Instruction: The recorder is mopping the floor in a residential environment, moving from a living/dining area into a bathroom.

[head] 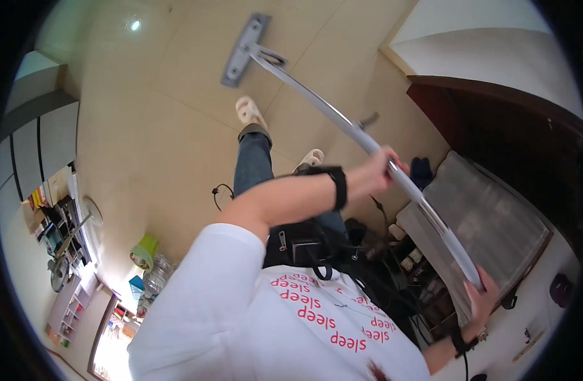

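A grey flat mop head (246, 50) lies on the beige tiled floor (191, 71), ahead of my feet. Its long silver and grey pole (320, 102) slants down to the right across the view. My left hand (386, 169) is closed around the pole partway along, with my forearm crossing in front of my body. At the upper end of the pole, my right hand (482, 293) grips the grey handle. Both wrists wear black straps. The underside of the mop head is hidden.
A shoe rack under a grey cover (491, 205) stands at the right, with dark slippers (421, 172) beside it. Wall corners and a dark doorway (506, 124) lie beyond. A green bin (143, 252), plastic bottles (158, 276) and a standing fan (60, 274) are at the left.
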`<state>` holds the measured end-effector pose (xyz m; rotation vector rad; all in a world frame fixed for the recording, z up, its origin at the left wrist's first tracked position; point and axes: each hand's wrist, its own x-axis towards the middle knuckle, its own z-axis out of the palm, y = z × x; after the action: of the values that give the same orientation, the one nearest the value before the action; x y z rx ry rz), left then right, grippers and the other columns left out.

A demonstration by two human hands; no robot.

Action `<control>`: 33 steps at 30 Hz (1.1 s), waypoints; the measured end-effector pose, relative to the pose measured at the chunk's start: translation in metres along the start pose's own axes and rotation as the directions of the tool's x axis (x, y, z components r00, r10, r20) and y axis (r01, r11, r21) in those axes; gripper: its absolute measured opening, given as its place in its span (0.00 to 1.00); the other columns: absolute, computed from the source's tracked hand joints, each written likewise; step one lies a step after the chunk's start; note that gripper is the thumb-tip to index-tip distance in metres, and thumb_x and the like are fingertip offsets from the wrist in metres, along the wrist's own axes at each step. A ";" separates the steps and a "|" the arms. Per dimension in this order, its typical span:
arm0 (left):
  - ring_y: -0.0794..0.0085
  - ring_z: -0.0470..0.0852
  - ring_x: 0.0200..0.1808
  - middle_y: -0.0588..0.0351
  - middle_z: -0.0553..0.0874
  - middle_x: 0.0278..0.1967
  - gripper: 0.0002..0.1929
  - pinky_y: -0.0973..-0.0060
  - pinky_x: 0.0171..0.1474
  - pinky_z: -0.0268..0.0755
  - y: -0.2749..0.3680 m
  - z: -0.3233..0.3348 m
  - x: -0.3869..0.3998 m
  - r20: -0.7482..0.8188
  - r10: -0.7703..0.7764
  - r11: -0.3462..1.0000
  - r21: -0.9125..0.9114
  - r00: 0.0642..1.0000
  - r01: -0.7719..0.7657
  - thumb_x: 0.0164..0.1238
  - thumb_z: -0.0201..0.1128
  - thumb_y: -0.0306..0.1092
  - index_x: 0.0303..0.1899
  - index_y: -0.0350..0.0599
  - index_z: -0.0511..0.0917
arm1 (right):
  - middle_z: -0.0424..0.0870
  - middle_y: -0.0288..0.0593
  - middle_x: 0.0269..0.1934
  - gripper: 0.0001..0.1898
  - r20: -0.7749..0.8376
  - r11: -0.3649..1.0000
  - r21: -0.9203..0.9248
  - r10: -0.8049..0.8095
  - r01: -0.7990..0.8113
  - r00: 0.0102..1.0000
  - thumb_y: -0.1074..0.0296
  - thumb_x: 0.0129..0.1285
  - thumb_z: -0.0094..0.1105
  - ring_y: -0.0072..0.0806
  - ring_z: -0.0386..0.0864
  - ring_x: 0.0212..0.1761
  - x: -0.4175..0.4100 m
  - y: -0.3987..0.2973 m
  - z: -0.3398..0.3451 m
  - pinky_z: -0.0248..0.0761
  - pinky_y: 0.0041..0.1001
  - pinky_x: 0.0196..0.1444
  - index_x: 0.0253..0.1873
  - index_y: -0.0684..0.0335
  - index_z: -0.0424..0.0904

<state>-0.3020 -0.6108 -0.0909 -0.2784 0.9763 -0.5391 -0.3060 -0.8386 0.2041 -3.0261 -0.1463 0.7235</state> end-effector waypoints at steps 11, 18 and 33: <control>0.62 0.75 0.29 0.53 0.70 0.19 0.06 0.67 0.40 0.70 -0.172 -0.032 0.045 0.057 -0.499 0.853 -0.142 0.865 0.502 0.44 0.50 0.28 0.22 0.38 0.63 | 0.75 0.51 0.38 0.17 0.144 0.913 -0.262 0.357 -0.312 0.923 0.72 0.44 0.57 0.33 0.72 0.40 -0.088 0.023 -0.086 0.63 0.26 0.42 0.42 0.70 0.72; 0.64 0.75 0.25 0.56 0.69 0.18 0.07 0.68 0.35 0.71 -0.114 -0.031 0.020 -0.073 -0.312 0.949 -0.080 0.947 0.306 0.43 0.51 0.29 0.24 0.41 0.62 | 0.76 0.48 0.34 0.18 0.192 0.957 -0.140 0.277 -0.253 0.941 0.71 0.46 0.58 0.27 0.72 0.35 -0.065 0.018 -0.062 0.64 0.23 0.39 0.43 0.72 0.70; 0.64 0.72 0.15 0.56 0.66 0.15 0.05 0.66 0.19 0.68 0.339 -0.126 -0.113 -0.221 0.561 0.828 0.140 0.798 -0.543 0.42 0.49 0.32 0.22 0.43 0.62 | 0.75 0.49 0.23 0.16 0.255 0.945 0.266 -0.261 0.192 0.931 0.69 0.46 0.56 0.25 0.74 0.24 0.071 -0.361 0.102 0.65 0.22 0.29 0.43 0.64 0.71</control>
<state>-0.3541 -0.2638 -0.2339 0.1526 1.2239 -0.0644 -0.3200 -0.4716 0.0985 -2.6067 -0.3815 1.0669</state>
